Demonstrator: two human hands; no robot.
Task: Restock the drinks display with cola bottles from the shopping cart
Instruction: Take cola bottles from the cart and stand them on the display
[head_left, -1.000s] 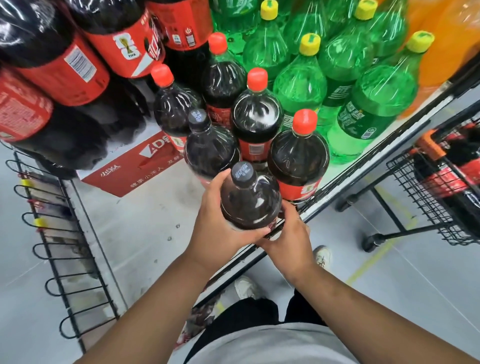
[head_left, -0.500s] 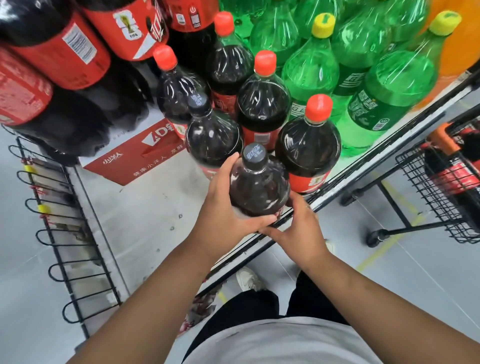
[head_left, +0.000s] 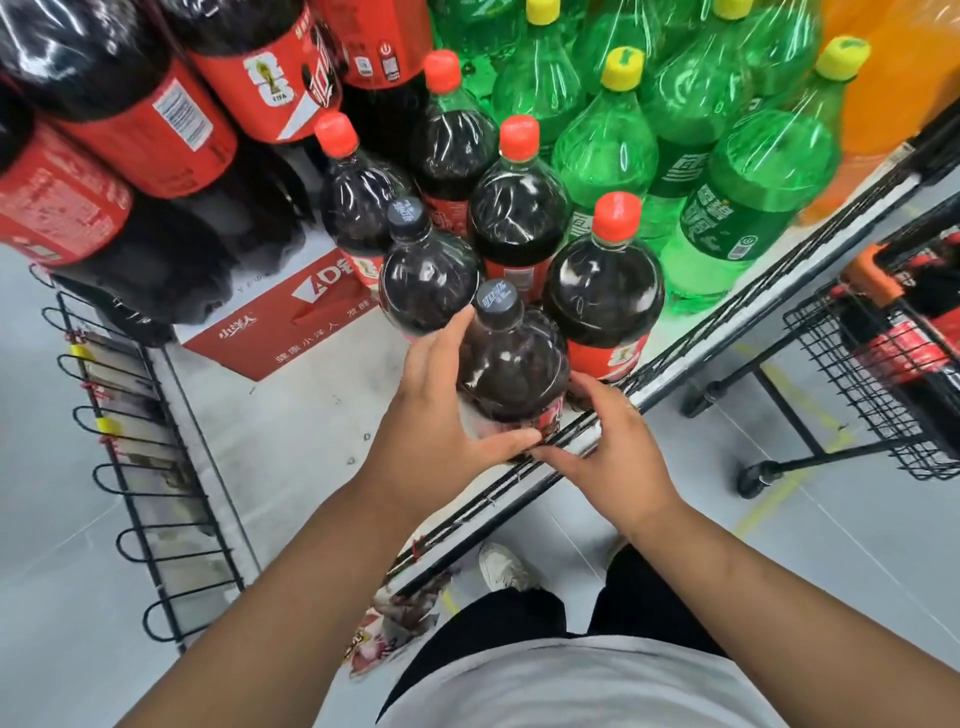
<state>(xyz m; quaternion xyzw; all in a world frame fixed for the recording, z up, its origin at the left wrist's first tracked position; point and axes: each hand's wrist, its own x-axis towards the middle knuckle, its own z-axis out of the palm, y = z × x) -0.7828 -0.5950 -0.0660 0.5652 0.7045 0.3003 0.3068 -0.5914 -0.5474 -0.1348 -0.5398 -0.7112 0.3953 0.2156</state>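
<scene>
Pale grey display shelf (head_left: 291, 431) fills the view from above, crowded with big soft-drink bottles. At its front edge, just inside the black-and-silver front rail (head_left: 727, 327), is the large grey-capped plastic cola bottle (head_left: 511, 364), held upright between both hands. Whether its base is fully down on the shelf cannot be told.

The left hand (head_left: 436, 415) wraps the bottle's left side, fingers up along the shoulder and thumb across the low front. The right hand (head_left: 618, 447) curls round the lower right of the body, near the red label. Being full and large, the bottle is probably heavy, its thin wall giving a little under pressure and its glossy plastic likely slick. A two-handed hold low on the body, as here, suits it better than the narrow neck.

Close against it are a second grey-capped cola bottle (head_left: 428, 280) behind and a red-capped cola bottle (head_left: 605, 296) to the right. Further back stand more colas, then green plastic bottles with yellow caps (head_left: 753, 176). A red printed carton (head_left: 311, 322) lies to the left. Off to the right, the black wire shopping cart (head_left: 821, 364) holds more red-labelled cola.
</scene>
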